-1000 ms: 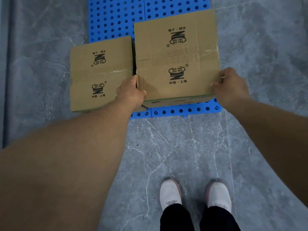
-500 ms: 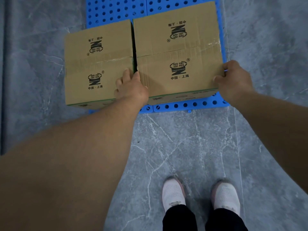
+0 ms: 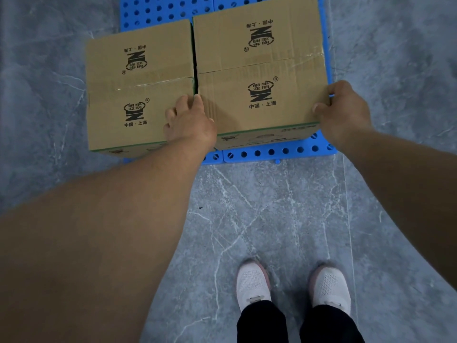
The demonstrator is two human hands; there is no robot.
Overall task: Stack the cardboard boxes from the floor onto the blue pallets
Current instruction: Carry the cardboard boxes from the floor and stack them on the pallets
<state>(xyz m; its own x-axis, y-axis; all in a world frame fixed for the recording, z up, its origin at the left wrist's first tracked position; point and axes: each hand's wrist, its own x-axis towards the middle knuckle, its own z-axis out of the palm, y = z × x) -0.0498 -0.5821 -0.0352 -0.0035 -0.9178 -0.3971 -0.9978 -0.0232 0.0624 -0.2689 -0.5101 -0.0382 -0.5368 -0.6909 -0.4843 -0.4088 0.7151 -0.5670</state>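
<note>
So far, two cardboard boxes sit side by side on the blue pallets [image 3: 272,152] in the upper middle of the frame, which looks like the bottom layer being laid. The left box [image 3: 138,87] is down on its near corner of the pallet, its left side hanging slightly past the blue edge. The right box [image 3: 259,70] is just beside it, with only a thin dark gap between the two, and it reaches close to the pallet's right rim.

Both hands are on the right box. The right hand [image 3: 343,112] grips the near right corner, thumb on the top face and fingers curled round the side. The left hand [image 3: 190,122] lies at the seam between the boxes, fingers reaching onto the tops near the gap. Whether they curl into the gap or just press flat, I cannot tell from here.

My guess is that this box is being nudged square against its neighbour, so that step is nearly finished. A strip of pallet with its round holes shows beyond the boxes at the top of the frame, so there is room for more. No other boxes are in sight on the grey marble floor [image 3: 272,219], where only white shoes [image 3: 252,283] show at the lower right, so how many remain is unknown.
</note>
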